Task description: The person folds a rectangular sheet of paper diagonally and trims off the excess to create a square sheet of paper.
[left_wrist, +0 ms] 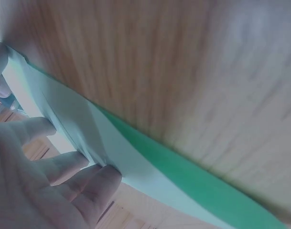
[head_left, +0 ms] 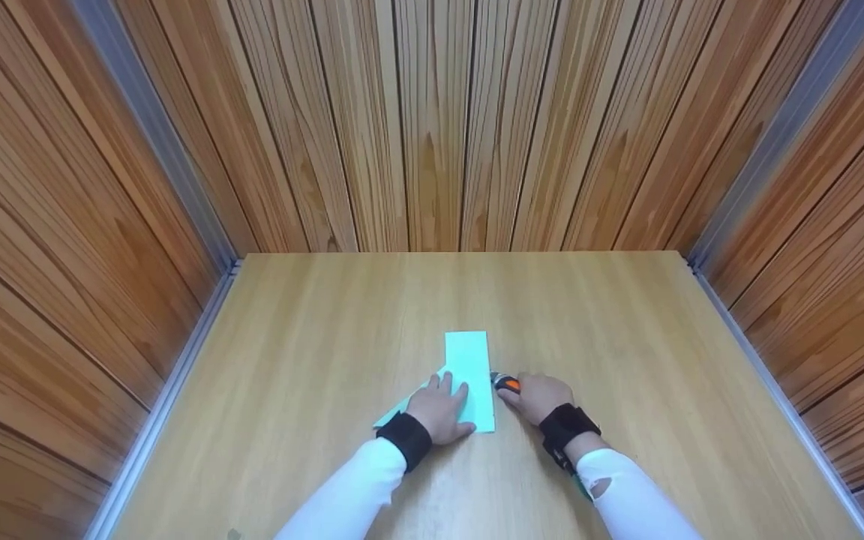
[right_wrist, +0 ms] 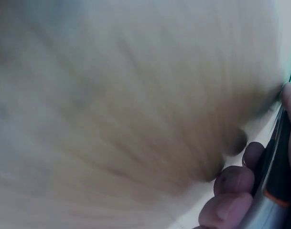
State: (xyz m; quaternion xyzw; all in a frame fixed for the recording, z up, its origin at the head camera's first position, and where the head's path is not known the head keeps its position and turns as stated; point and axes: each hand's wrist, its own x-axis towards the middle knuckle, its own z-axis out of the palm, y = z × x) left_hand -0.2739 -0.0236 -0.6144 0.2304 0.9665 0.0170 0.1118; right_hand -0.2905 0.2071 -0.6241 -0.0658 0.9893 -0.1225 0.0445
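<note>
A folded sheet of mint-green paper (head_left: 468,351) lies on the table, with a slanted flap sticking out on its left. My left hand (head_left: 439,414) presses on it, fingers spread and straight. In the left wrist view the paper's darker green edge (left_wrist: 183,176) curves up beside the fingers (left_wrist: 64,167). My right hand (head_left: 543,399) grips a utility knife (head_left: 508,384) with a black, orange and grey handle, its front end right at the paper's right edge. The right wrist view shows fingers (right_wrist: 231,191) curled round the handle (right_wrist: 275,191); the blade is hidden there.
The wooden table (head_left: 312,315) is bounded by a plank wall (head_left: 432,135) at the back and plank walls at both sides. Metal rails (head_left: 162,405) run along its side edges. Black bands (head_left: 406,440) circle both wrists, below white sleeves.
</note>
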